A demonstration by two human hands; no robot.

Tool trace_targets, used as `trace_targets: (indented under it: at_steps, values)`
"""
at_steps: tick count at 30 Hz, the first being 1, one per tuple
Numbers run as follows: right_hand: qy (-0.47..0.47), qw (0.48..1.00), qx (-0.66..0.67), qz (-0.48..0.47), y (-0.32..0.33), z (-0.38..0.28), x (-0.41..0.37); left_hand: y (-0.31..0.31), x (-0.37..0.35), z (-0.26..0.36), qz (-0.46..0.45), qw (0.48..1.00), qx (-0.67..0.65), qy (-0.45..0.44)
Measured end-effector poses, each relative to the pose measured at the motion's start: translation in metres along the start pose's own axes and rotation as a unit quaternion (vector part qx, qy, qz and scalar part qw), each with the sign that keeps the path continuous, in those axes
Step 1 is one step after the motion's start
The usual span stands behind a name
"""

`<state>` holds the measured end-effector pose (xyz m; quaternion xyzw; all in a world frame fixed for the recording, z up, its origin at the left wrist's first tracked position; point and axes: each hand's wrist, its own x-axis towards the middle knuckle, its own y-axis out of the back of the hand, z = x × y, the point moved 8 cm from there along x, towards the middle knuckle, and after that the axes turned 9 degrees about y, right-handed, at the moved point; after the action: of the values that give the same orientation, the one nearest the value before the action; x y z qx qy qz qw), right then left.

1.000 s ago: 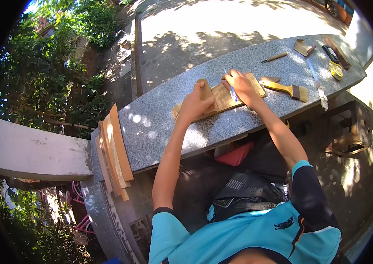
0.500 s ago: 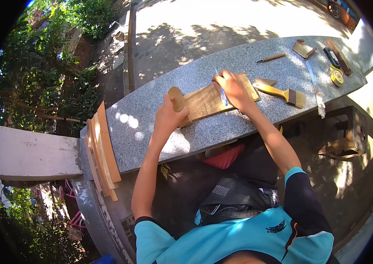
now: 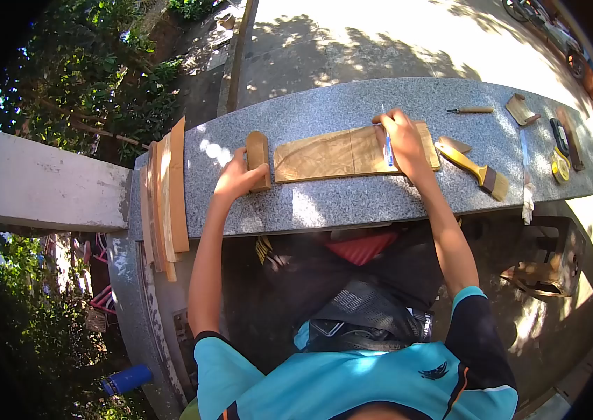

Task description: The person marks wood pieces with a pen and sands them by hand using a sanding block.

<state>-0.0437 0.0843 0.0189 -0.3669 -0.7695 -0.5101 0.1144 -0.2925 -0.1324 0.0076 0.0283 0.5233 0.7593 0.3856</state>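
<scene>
My left hand [image 3: 239, 176] grips a wooden block [image 3: 258, 159] with a rounded top, standing on the stone table just left of a flat wooden board [image 3: 317, 155]. A narrow gap parts block and board. A thin line crosses the board near its middle. My right hand [image 3: 403, 140] is at the board's right part, its fingers closed round a blue and white pen [image 3: 389, 150]. Right of the board lie a yellow-handled brush [image 3: 475, 170] and a small wooden piece [image 3: 454, 144], partly behind the brush handle.
On the stone table [image 3: 352, 206], wood strips [image 3: 176, 189] lie at the left end. At the right are a wooden-handled tool [image 3: 475, 110], a bracket-like piece [image 3: 521, 110], a metal ruler [image 3: 525, 157], a cutter [image 3: 559, 134] and yellow tape [image 3: 560, 169]. A crate [image 3: 545, 266] stands below.
My left hand has moved the block off the board's left end to the stone beside it. My right hand still holds the pen over the board. The view has shifted.
</scene>
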Motion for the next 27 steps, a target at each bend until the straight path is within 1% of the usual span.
trace_targets:
  at_steps: [2,5,6,8,11,14,20,23,24,27]
  values:
    - [-0.003,1.0,-0.004,-0.003,0.0,-0.001,0.0,-0.002,-0.011,0.009,-0.012,0.999,-0.049,0.004]
    - [-0.011,1.0,-0.017,-0.013,0.0,-0.001,0.001,-0.008,-0.009,0.012,-0.027,0.998,-0.045,-0.022]
    - [-0.015,1.0,-0.021,-0.017,-0.001,-0.001,0.001,-0.007,-0.009,0.011,-0.031,0.999,-0.033,-0.018]
    - [0.009,0.999,-0.04,0.001,-0.001,-0.004,0.001,-0.006,-0.008,0.01,-0.039,0.999,-0.009,-0.01]
    - [0.018,0.998,-0.066,0.003,-0.001,-0.006,0.002,-0.004,-0.001,0.003,-0.053,0.998,-0.035,0.001]
    - [0.013,0.997,-0.08,-0.008,-0.004,-0.006,0.001,-0.008,0.008,-0.005,-0.067,0.991,-0.115,0.0]
    - [0.011,0.995,-0.094,-0.023,-0.007,-0.007,0.001,-0.004,0.005,0.001,-0.072,0.994,-0.079,-0.004]
    - [0.015,0.995,-0.096,-0.034,-0.008,-0.01,0.003,-0.006,0.014,-0.003,-0.053,0.998,-0.022,-0.015]
    - [0.018,0.994,-0.101,-0.036,-0.008,-0.009,0.002,-0.003,0.009,0.003,-0.004,0.999,0.025,-0.037]
    - [0.021,0.994,-0.105,-0.037,-0.008,-0.01,0.002,-0.004,0.007,0.007,0.032,0.998,0.032,-0.043]
